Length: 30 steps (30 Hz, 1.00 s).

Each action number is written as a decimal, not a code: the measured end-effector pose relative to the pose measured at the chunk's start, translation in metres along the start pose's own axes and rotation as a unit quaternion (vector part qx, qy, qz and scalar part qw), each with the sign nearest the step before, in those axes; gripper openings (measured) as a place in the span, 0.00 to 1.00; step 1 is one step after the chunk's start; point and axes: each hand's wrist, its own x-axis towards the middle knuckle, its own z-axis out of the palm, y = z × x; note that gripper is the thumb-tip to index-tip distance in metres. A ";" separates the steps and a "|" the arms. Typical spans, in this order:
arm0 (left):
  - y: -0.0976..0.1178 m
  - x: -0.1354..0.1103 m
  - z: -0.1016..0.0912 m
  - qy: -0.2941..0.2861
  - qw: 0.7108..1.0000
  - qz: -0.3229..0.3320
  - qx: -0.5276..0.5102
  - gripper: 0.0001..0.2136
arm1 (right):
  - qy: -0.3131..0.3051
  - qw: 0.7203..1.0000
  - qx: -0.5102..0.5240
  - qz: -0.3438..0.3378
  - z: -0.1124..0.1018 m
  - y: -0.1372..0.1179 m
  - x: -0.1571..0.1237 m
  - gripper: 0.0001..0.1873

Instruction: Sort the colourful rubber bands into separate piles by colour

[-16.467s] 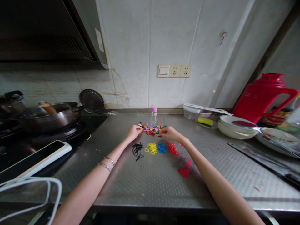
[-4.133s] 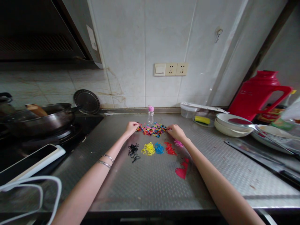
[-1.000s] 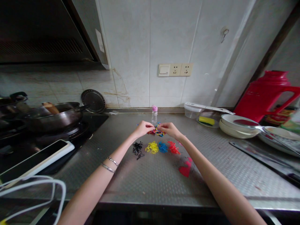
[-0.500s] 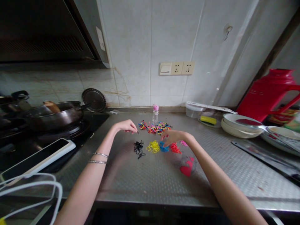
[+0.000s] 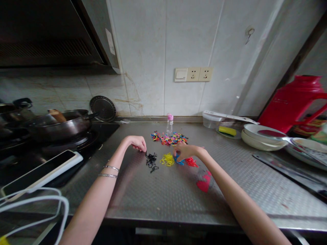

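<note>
At the left of the black rubber bands (image 5: 151, 160), my left hand (image 5: 138, 143) is closed in a pinch, with a small black rubber band at its fingertips. My right hand (image 5: 186, 151) hovers over the blue rubber bands (image 5: 180, 161) with its fingers curved and thumb apart; I make out nothing between them. It partly hides the blue pile. Yellow rubber bands (image 5: 167, 159) lie between the black and blue piles, and red rubber bands (image 5: 191, 162) lie under my right wrist. Behind these, mixed coloured rubber bands (image 5: 170, 140) spread in front of a clear bottle (image 5: 169, 126) with a pink cap.
On the left are a stove with a pan (image 5: 61, 126) and a white-edged device (image 5: 43, 173) beside a white cable (image 5: 63, 207). To the right stand a plastic tub (image 5: 211, 120), a yellow sponge (image 5: 227, 131), stacked bowls (image 5: 263, 141), a knife (image 5: 288, 172) and a red thermos (image 5: 291, 103).
My left hand has moved down and slightly left, carrying the black rubber band to the black pile. My right hand has shifted slightly left, its fingers curling more.
</note>
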 end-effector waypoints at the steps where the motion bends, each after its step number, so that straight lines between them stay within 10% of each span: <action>1: 0.000 0.001 0.000 0.000 1.000 -0.003 0.000 0.11 | -0.030 0.999 -0.007 -0.005 0.000 0.000 0.001 0.15; 11: -0.005 0.004 -0.001 0.040 0.999 0.016 -0.013 0.12 | -0.101 0.994 0.026 -0.020 -0.005 0.020 0.003 0.13; 20: -0.009 0.014 -0.004 0.261 0.964 0.045 -0.030 0.12 | 0.221 0.957 -0.053 0.178 -0.003 0.110 -0.002 0.15; 30: -0.007 0.026 0.000 0.323 0.944 0.033 -0.063 0.13 | 0.135 0.970 -0.140 0.147 0.020 0.122 -0.002 0.19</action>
